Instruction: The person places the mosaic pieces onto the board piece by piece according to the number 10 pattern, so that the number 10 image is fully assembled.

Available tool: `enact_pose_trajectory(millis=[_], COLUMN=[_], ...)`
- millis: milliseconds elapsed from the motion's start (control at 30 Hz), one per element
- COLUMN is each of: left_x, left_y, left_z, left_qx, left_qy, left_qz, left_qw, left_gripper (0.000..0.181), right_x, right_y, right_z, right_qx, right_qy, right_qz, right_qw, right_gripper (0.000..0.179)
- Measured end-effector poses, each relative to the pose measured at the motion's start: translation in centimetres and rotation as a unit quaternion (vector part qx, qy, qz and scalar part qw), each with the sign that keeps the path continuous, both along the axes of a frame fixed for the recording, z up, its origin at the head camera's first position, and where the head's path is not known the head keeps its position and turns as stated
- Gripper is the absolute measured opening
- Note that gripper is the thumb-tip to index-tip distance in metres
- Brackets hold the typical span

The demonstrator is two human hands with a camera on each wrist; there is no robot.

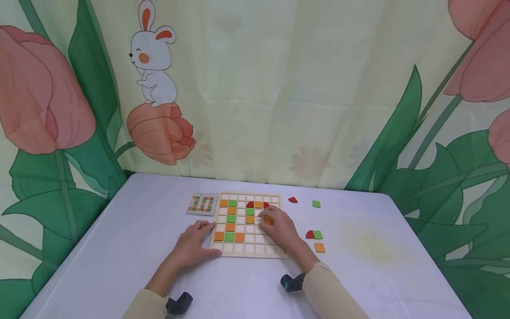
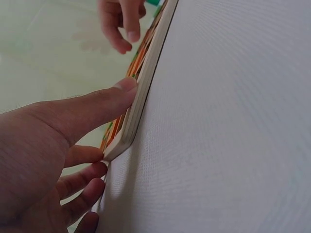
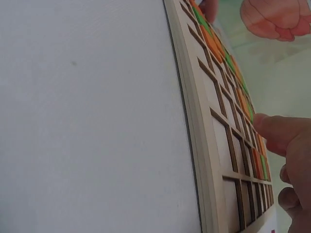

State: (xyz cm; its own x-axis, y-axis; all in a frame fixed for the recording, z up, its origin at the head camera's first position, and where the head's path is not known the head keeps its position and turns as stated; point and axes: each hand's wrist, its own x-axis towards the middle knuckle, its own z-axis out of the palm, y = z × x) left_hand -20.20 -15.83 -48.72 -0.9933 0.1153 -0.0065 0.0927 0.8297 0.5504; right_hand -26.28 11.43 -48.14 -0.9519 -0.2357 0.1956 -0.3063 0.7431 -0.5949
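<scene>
A wooden grid board [image 1: 255, 256] lies on the table with orange, green and red tiles in some cells. My left hand [image 1: 193, 246] rests at its near left corner, thumb along the near edge and fingers by the left edge. In the left wrist view, the left thumb [image 2: 109, 104] touches the board's side. My right hand [image 1: 280, 226] is over the right part of the board, thumb and forefinger apart. An orange tile [image 1: 268, 220] shows beneath it, close to a red curved tile [image 1: 250, 204] and a green tile [image 1: 249, 212]. No held piece is visible.
A small pattern card [image 1: 202, 204] lies left of the board. To the right are a red piece [image 1: 292, 200], a green square [image 1: 316, 204], a red quarter-round piece [image 1: 310, 234] touching another green square [image 1: 317, 235], and an orange square [image 1: 319, 247]. A printed curtain [image 1: 255, 110] hangs behind.
</scene>
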Motion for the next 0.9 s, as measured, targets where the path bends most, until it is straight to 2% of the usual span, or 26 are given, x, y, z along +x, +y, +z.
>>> enact_pose_trajectory(millis=[167, 467, 633, 900], left_x=[0.1, 0.2, -0.1, -0.2], left_y=[0.2, 0.0, -0.1, -0.2], left_z=[0.3, 0.8, 0.5, 0.3], left_qx=[0.001, 0.001, -0.002, -0.005], left_qy=[-0.006, -0.016, -0.023, -0.019], left_qz=[-0.006, -0.001, -0.002, -0.012], left_qw=[1.0000, 0.9999, 0.9997, 0.9997], left_gripper=[0.089, 0.088, 0.089, 0.090], right_x=[0.9, 2.5, 3.3, 4.8], right_y=[1.8, 5.5, 8.2, 12.7], right_z=[0.1, 0.6, 0.3, 0.2], right_qx=[0.000, 0.003, 0.015, 0.015], right_qy=[-0.023, -0.024, -0.022, -0.022], right_qz=[-0.024, -0.067, -0.110, -0.143], right_qw=[0.9995, 0.9974, 0.9935, 0.9893], right_gripper=[0.025, 0.020, 0.020, 0.023])
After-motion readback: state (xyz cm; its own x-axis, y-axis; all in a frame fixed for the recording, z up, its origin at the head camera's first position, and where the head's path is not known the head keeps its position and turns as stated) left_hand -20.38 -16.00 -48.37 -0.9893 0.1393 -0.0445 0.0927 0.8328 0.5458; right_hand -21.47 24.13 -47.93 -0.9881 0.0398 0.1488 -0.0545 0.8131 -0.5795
